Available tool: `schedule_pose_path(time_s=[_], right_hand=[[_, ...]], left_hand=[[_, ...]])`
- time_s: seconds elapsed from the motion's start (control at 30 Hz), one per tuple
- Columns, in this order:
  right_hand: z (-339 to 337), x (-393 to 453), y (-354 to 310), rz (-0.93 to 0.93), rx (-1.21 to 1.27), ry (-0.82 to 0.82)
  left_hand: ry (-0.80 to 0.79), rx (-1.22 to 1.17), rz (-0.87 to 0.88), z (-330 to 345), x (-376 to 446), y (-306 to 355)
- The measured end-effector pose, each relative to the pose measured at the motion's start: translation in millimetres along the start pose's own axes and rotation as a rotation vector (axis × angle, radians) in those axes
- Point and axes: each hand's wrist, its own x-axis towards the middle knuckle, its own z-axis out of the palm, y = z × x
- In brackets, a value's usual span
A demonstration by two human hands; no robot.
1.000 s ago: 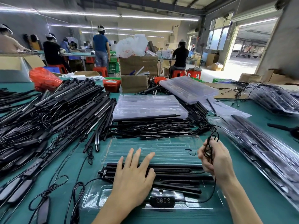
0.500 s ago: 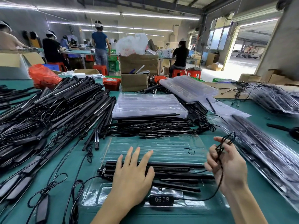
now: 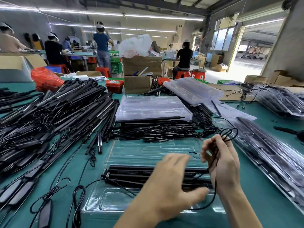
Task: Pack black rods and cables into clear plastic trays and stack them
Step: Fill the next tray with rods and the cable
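Clear plastic, the tray point(image 3: 115, 199) lies under both hands, with black rods point(image 3: 131, 174) bedded across its middle, just beyond the left hand point(image 3: 171, 190). That hand hovers blurred, fingers spread and holding nothing. The right hand point(image 3: 222, 163) pinches a looped cable point(image 3: 227, 134), probably gathering slack so it fits the tray's near pocket. Against 0.5 s ago, the left hand has lifted off the rods and swung right, toward the cable.
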Motion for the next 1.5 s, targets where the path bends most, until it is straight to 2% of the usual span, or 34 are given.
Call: schedule_pose_path(time_s=[0.07,0.17,0.3,0.37,0.43,0.57,0.67,0.77,0.87,0.97,1.03,1.13,1.27,1.4,1.5], right_hand=[[2.9,0.1,-0.7,-0.015,0.010,-0.015],[2.6,-0.5,-3.7,-0.040,-0.020,-0.033],[-5.1,-2.2,-9.6,0.088,-0.032,-0.098],[-12.1,-0.9,-10.8,0.135,-0.074,-0.142],[-16.9,2.4,-10.7,0.106,-0.245,-0.154],[-22.3,11.5,-3.3,0.056,-0.695,-0.126],[-18.7,11.6,-0.9,0.005,-0.807,-0.109],[-14.8,7.5,-2.1,0.030,-0.600,-0.074],[-13.9,2.5,-4.5,0.209,-0.158,-0.021],[-13.3,-3.3,-7.9,0.336,0.071,-0.047],[-9.6,-7.8,-10.9,0.374,0.067,-0.076],[-3.8,-9.3,-10.1,0.363,0.061,-0.032],[0.5,-6.2,-5.2,0.303,0.025,0.034],[-3.2,-7.2,-0.8,0.237,-0.041,0.044],[-8.3,-8.3,1.9,0.214,-0.078,0.059]], left_hand=[[-0.025,0.044,0.059,13.7,6.0,17.8],[-0.052,0.096,0.034,28.5,13.1,29.5],[-0.038,-0.002,-0.020,31.0,17.4,26.1],[-0.029,-0.124,-0.049,29.7,18.6,20.5],[-0.029,-0.213,-0.095,27.7,20.1,15.1],[-0.025,-0.244,-0.117,27.7,21.1,8.7],[-0.012,-0.264,-0.118,28.7,22.2,8.4],[-0.024,-0.321,-0.088,31.0,21.6,8.1],[0.001,-0.448,-0.058,31.5,20.8,8.9],[0.063,-0.556,-0.057,30.2,21.7,9.2],[0.082,-0.602,-0.064,30.1,22.8,8.6],[0.057,-0.585,-0.087,30.0,24.0,9.3],[-0.021,-0.292,0.005,18.3,17.8,8.4],[0.057,-0.033,-0.010,-5.6,-3.1,-17.1],[-0.104,0.089,-0.079,-13.7,-21.3,-41.4]])
